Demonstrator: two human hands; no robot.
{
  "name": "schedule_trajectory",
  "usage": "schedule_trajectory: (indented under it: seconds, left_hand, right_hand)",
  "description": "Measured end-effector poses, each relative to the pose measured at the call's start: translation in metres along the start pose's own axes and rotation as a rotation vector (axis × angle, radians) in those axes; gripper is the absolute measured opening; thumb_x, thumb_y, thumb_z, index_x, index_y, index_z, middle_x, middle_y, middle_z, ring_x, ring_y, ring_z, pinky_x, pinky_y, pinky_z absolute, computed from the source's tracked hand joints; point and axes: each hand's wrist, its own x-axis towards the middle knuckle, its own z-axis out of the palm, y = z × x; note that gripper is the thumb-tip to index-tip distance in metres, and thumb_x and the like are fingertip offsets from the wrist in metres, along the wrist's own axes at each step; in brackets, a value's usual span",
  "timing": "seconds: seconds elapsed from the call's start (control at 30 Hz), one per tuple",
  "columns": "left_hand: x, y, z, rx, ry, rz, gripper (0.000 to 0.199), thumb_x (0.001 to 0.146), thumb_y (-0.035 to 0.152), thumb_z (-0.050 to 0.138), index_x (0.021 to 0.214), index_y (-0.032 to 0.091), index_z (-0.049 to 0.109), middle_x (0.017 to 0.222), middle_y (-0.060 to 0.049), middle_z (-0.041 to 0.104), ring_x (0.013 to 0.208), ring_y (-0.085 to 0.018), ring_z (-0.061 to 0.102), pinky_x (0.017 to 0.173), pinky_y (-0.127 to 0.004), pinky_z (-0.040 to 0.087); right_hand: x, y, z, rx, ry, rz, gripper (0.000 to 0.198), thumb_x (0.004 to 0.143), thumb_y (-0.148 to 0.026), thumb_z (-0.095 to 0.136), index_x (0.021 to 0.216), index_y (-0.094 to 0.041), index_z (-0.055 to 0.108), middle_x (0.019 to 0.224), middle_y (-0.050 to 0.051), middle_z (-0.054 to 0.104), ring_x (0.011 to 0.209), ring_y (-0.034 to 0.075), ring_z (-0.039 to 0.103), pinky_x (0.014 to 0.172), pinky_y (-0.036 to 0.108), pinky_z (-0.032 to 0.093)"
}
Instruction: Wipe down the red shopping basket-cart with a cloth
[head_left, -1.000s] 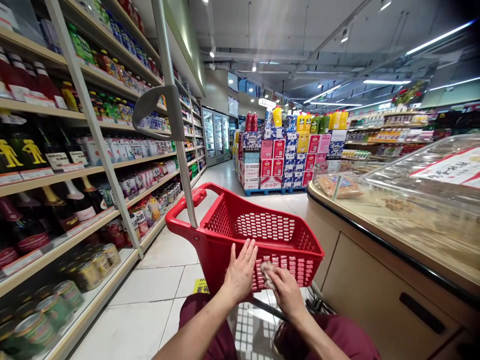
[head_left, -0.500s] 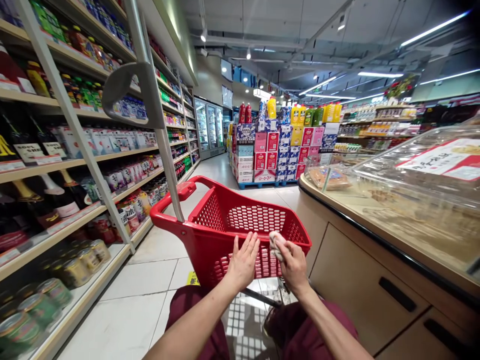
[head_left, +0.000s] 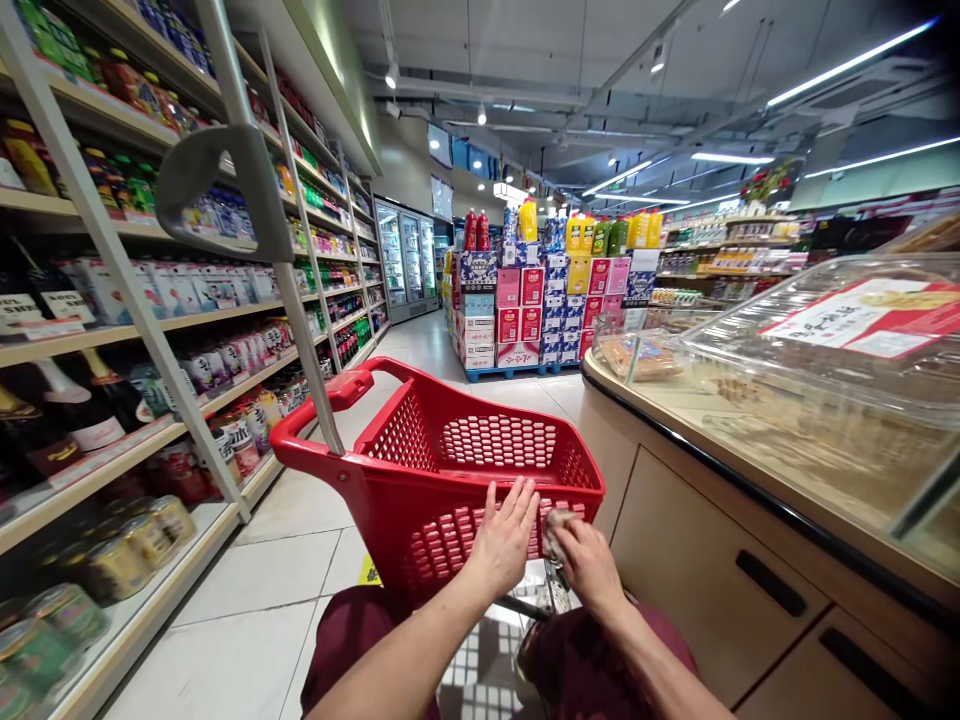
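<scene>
A red plastic shopping basket cart (head_left: 390,500) with holed sides stands on the floor in front of my knees. My left hand (head_left: 502,540) lies flat against its near side, fingers stretched out just under the rim. In my right hand (head_left: 589,560) is a crumpled whitish cloth (head_left: 556,532), pressed to the same side near the right corner. The part of the cloth beneath my fingers is hidden. From the cart's left end a grey metal pole (head_left: 307,350) with a dark grey loop handle (head_left: 225,195) rises.
Drink shelves (head_left: 161,330) line the left side. To the right, close by, stands a wooden counter (head_left: 675,540) with clear covers (head_left: 832,340). Stacked drink cartons (head_left: 521,310) on a blue pallet stand ahead, with glass-door fridges (head_left: 409,255) behind.
My right hand and the cloth have moved down the cart's near side, from the rim to the holes. My left hand has shifted slightly right along the side. The view has turned a little right.
</scene>
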Motion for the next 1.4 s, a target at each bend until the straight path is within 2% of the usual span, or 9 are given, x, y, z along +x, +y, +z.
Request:
schedule_trajectory:
  seconds: [0.07,0.23,0.4,0.6,0.77,0.83,1.0,1.2,1.4]
  left_hand:
    - [0.002,0.003,0.002,-0.001,0.006,0.015,0.059,0.081,0.022,0.035,0.136,0.009,0.018,0.146,-0.012,0.012,0.134,-0.023,0.002,0.105,-0.053,0.001]
    - [0.014,0.011,0.001,-0.024,-0.019,0.018,0.059,0.08,0.02,0.034,0.136,0.008,0.019,0.145,-0.012,0.015,0.134,-0.023,0.004,0.105,-0.053,0.001]
    - [0.018,0.018,0.0,-0.031,0.004,0.061,0.058,0.081,0.021,0.034,0.135,0.009,0.02,0.146,-0.011,0.013,0.134,-0.023,0.002,0.105,-0.052,0.001]
    - [0.018,0.018,0.002,-0.043,-0.033,0.015,0.06,0.078,0.018,0.034,0.136,0.009,0.019,0.145,-0.01,0.014,0.134,-0.022,0.003,0.105,-0.052,0.004]
    - [0.014,0.003,-0.003,-0.016,-0.036,-0.054,0.065,0.075,0.018,0.037,0.136,0.009,0.018,0.145,-0.011,0.016,0.134,-0.023,0.004,0.105,-0.052,0.005]
    - [0.009,-0.007,-0.005,-0.011,-0.027,-0.129,0.066,0.073,0.017,0.038,0.136,0.008,0.018,0.144,-0.012,0.018,0.134,-0.024,0.004,0.105,-0.054,0.005]
    - [0.001,-0.022,-0.004,0.002,-0.053,-0.229,0.063,0.075,0.018,0.036,0.135,0.007,0.023,0.143,-0.014,0.024,0.133,-0.025,0.01,0.104,-0.055,0.006]
    - [-0.006,-0.023,-0.002,0.013,-0.071,-0.226,0.064,0.075,0.019,0.037,0.135,0.008,0.022,0.142,-0.013,0.026,0.133,-0.024,0.012,0.105,-0.053,0.006]
    - [-0.014,-0.024,-0.004,-0.007,-0.06,-0.234,0.064,0.075,0.02,0.037,0.136,0.009,0.021,0.143,-0.012,0.025,0.133,-0.024,0.008,0.105,-0.053,0.006]
  right_hand:
    - [-0.006,0.006,-0.001,0.01,-0.03,-0.021,0.034,0.078,-0.014,0.044,0.107,-0.024,0.057,0.092,0.005,0.057,0.087,0.017,0.051,0.074,0.03,0.04]
    - [-0.002,0.027,-0.006,-0.062,0.193,0.148,0.039,0.077,-0.017,0.044,0.115,-0.022,0.051,0.104,0.008,0.054,0.096,0.02,0.048,0.081,0.036,0.037]
    - [-0.025,0.04,-0.002,-0.079,-0.043,0.129,0.04,0.069,-0.01,0.044,0.104,-0.025,0.056,0.096,0.006,0.057,0.089,0.02,0.051,0.076,0.034,0.037]
    - [-0.005,0.053,-0.013,-0.073,0.195,0.32,0.045,0.074,-0.022,0.044,0.119,-0.022,0.048,0.1,0.008,0.052,0.092,0.022,0.048,0.076,0.036,0.039]
    - [-0.026,0.052,-0.006,-0.041,-0.007,0.34,0.042,0.071,-0.017,0.043,0.112,-0.025,0.055,0.084,0.005,0.052,0.075,0.019,0.05,0.064,0.031,0.04]
    - [-0.028,0.054,-0.01,-0.021,0.026,0.373,0.044,0.072,-0.018,0.043,0.115,-0.024,0.053,0.084,0.004,0.051,0.073,0.018,0.049,0.063,0.03,0.041]
    - [0.022,0.038,-0.019,0.016,0.296,0.419,0.041,0.074,-0.022,0.043,0.113,-0.018,0.055,0.095,0.009,0.05,0.085,0.022,0.049,0.071,0.034,0.043]
    - [0.054,-0.013,-0.002,0.135,0.077,0.141,0.04,0.072,-0.015,0.043,0.109,-0.023,0.057,0.105,0.007,0.053,0.095,0.021,0.048,0.079,0.034,0.041]
    - [0.041,0.025,-0.013,-0.068,0.227,0.399,0.037,0.072,-0.017,0.041,0.103,-0.024,0.062,0.091,0.009,0.058,0.078,0.022,0.05,0.066,0.035,0.039]
